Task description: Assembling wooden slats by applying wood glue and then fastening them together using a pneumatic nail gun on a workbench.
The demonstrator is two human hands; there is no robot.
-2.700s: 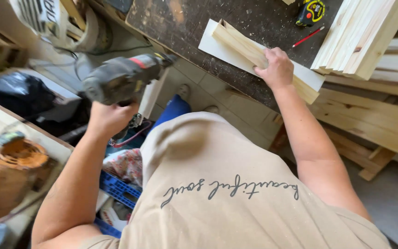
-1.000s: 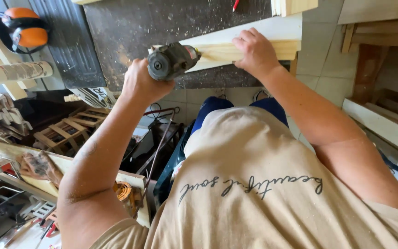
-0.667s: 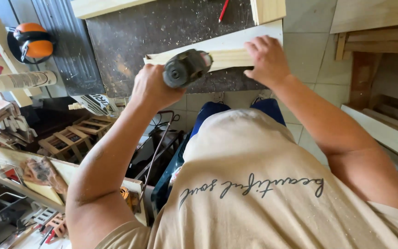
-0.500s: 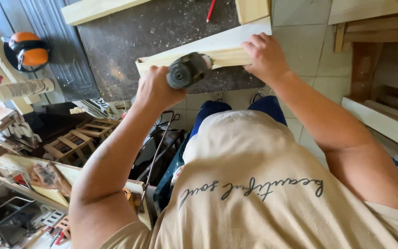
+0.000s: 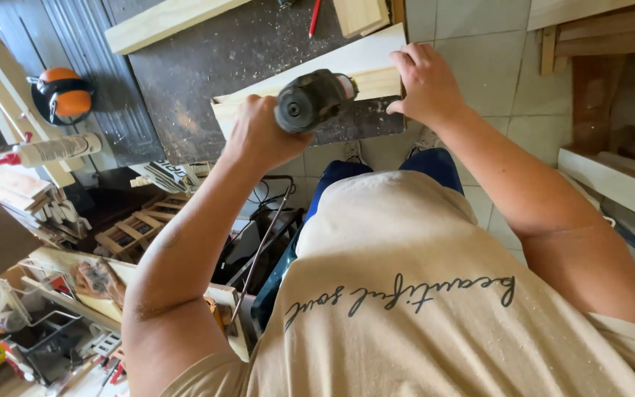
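Observation:
My left hand (image 5: 259,136) grips a grey power drill (image 5: 311,99), its rear end facing the camera and its nose held down against a pale wooden board (image 5: 317,73). That board lies across the near edge of a dark workbench (image 5: 214,66). On the board's right end rests my right hand (image 5: 424,84), fingers curled over the wood and pressing it down. The drill's tip is hidden behind its body.
A long plank (image 5: 163,26) and a red pencil (image 5: 315,9) lie on the bench further back. Orange ear defenders (image 5: 64,95) and a caulk tube (image 5: 53,149) sit at the left. Wood scraps, small crates and tools crowd the lower left. Timber pieces stand at the right.
The drill swung from off to the left up onto the board. My right hand stayed on the board. Over the last second the hands barely moved; the view shifted slightly.

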